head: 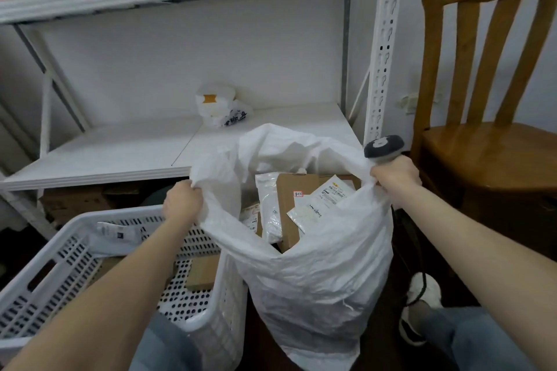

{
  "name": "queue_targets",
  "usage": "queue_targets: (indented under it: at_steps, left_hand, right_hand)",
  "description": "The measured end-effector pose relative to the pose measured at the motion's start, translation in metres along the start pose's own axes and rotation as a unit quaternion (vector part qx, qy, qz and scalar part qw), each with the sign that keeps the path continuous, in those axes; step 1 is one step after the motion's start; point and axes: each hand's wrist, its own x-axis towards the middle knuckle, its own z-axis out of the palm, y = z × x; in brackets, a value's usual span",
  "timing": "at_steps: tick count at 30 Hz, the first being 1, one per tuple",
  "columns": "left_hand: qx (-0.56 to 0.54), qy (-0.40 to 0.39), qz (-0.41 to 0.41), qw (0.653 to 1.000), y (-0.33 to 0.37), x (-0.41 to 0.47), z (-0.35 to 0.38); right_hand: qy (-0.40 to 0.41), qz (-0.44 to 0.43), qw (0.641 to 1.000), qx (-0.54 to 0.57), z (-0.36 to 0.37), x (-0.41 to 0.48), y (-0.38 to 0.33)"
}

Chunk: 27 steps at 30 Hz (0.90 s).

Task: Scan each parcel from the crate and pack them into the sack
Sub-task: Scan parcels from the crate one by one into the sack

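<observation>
The sack [316,274] stands on the floor between the crate and the chair, its mouth pulled wide. It is thin woven plastic, soft and crinkly, with no shape of its own. I judge it would sag shut if let go, so the bunched rim is the place to hold it. The left hand [184,200] is clenched on the rim's left edge. The right hand [396,175] is clenched on the right edge and, at once, on the handle of the scanner [384,146].

Inside lie a cardboard box [294,208], stiff and best taken by its edges, and several white mailers [268,205], probably light, slick and floppy.

Just left of the sack, the white perforated crate [217,319] holds at least 2 parcels: a grey mailer [120,235] and a small brown box [202,272].

Behind, a white shelf [120,153] carries a plastic bag [220,105]. A wooden chair [482,144] stands to the right.
</observation>
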Motion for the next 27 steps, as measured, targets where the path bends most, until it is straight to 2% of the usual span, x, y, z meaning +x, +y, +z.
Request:
queue_targets:
  at_steps: [4,7,9,10,12,13,15,18,23,27]
  left_hand:
    - [0.027,-0.025,0.059,0.998,0.025,-0.006,-0.017]
    - [0.094,0.024,0.236,0.967,0.043,-0.029,-0.025]
    - [0.177,-0.018,0.311,0.933,0.048,-0.047,-0.019]
    - [0.239,-0.064,0.31,0.918,0.047,-0.056,-0.012]
    - [0.369,-0.188,0.245,0.877,0.035,-0.071,-0.002]
    - [0.397,-0.228,0.214,0.863,0.026,-0.075,0.002]
    - [0.366,-0.235,0.207,0.876,0.01,-0.076,0.002]
    - [0.294,-0.193,0.274,0.895,0.014,-0.073,-0.008]
    - [0.261,-0.175,0.351,0.882,0.07,-0.063,-0.006]
    - [0.275,-0.204,0.403,0.849,0.116,-0.039,0.051]
  right_hand:
    - [-0.067,-0.059,0.996,0.021,-0.019,-0.015,-0.035]
    - [-0.146,-0.07,0.979,0.126,-0.033,-0.041,-0.069]
    - [-0.23,-0.031,0.954,0.188,-0.033,-0.062,-0.083]
    - [-0.262,-0.014,0.944,0.199,-0.029,-0.071,-0.086]
    - [-0.299,0.013,0.935,0.19,-0.016,-0.086,-0.084]
    - [-0.314,0.027,0.931,0.184,-0.01,-0.093,-0.08]
    - [-0.338,0.058,0.919,0.194,0.001,-0.101,-0.072]
    - [-0.346,0.089,0.904,0.235,0.009,-0.101,-0.067]
    - [-0.334,0.103,0.895,0.276,0.016,-0.086,-0.089]
    - [-0.306,0.118,0.898,0.294,0.034,-0.053,-0.104]
